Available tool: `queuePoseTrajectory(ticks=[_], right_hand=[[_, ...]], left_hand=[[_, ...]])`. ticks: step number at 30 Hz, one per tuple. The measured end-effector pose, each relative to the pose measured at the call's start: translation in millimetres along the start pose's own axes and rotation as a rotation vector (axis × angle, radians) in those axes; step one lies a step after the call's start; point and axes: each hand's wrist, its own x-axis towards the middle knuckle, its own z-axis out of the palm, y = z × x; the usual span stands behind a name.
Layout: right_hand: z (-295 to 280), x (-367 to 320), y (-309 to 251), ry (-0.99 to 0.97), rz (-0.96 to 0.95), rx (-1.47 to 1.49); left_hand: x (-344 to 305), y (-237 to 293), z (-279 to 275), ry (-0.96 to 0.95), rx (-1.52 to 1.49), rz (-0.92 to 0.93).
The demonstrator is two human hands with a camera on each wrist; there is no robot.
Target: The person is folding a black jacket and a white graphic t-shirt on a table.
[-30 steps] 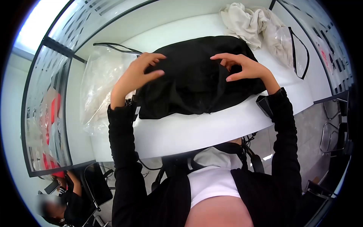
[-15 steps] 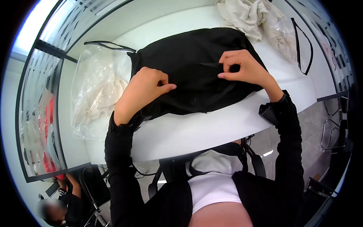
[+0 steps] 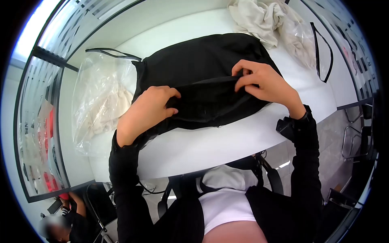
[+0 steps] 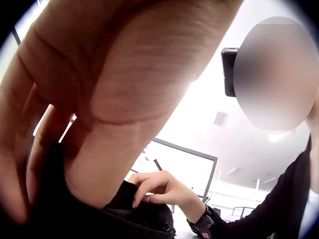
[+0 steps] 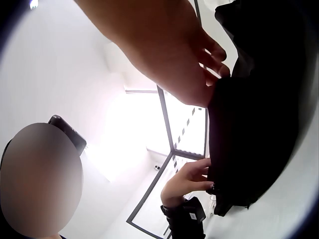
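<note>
A black garment (image 3: 190, 56) lies spread on the white table (image 3: 194, 152), with a raised fold running across its middle. My left hand (image 3: 148, 107) grips the left part of this fold; in the left wrist view black cloth (image 4: 55, 184) sits between its thumb and fingers. Farther right, my right hand (image 3: 263, 79) pinches the same fold with curled fingers. The right wrist view shows the cloth (image 5: 254, 129) pulled up at that hand's fingertips. Below the fold, the near part of the garment is wrinkled and partly shaded.
A clear plastic bag (image 3: 95, 105) with a dark strap and pale cloth inside lies at the left. Beige cloth (image 3: 259, 20) and another clear bag (image 3: 298, 44) lie at the back right. Partition panels (image 3: 40, 133) border the table; another person (image 3: 73, 218) sits at lower left.
The hands were apart over the garment with fingers spread. Then they took hold of the cloth and raised a fold. Now both hands and the fold are closer to the person's body.
</note>
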Motion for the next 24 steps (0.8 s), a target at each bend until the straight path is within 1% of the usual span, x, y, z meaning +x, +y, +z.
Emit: queuePoseTrajectory(ticks=[2, 3, 6, 7, 10, 11, 12, 14, 15, 18, 21, 24], right_hand=[[3.8, -0.1, 1.2, 0.062, 0.071, -0.032], [1.4, 0.0, 2.9, 0.031, 0.083, -0.056], [-0.8, -0.1, -2.3, 0.029, 0.155, -0.022], [0.2, -1.2, -0.4, 0.027, 0.153, -0.001], [2.1, -2.6, -4.2, 0.105, 0.108, -0.047], [3.5, -2.7, -5.6, 0.134, 0.107, -0.028], [3.1, -1.6, -6.1, 0.119, 0.137, 0.016], [2.0, -0.4, -7.3, 0.089, 0.201, 0.105], [4.3, 0.6, -4.0, 0.105, 0.181, 0.151], [0.7, 3.9, -2.7, 0.093, 0.229, 0.166], [0.7, 5.2, 2.1, 0.067, 0.318, 0.235], [5.4, 3.8, 14.6, 0.049, 0.330, 0.281]], left_hand=[[-0.8, 8.0, -2.2, -0.003, -0.049, -0.060], [-1.1, 11.0, -2.7, -0.005, -0.073, -0.090], [0.2, 8.4, -0.3, 0.025, -0.053, -0.042], [0.5, 9.9, -0.8, 0.031, -0.052, -0.050], [0.4, 20.1, -4.5, 0.039, -0.086, -0.093], [1.3, 23.9, -6.1, 0.034, -0.121, -0.117], [2.1, 25.9, -6.6, 0.028, -0.156, -0.140], [3.1, 24.6, -6.4, 0.057, -0.209, -0.129], [3.6, 23.7, -6.4, 0.071, -0.236, -0.123], [5.6, 22.5, -7.4, 0.072, -0.282, -0.103], [6.5, 17.6, -8.8, 0.000, -0.408, -0.071], [8.4, 7.0, -11.3, -0.063, -0.462, -0.033]])
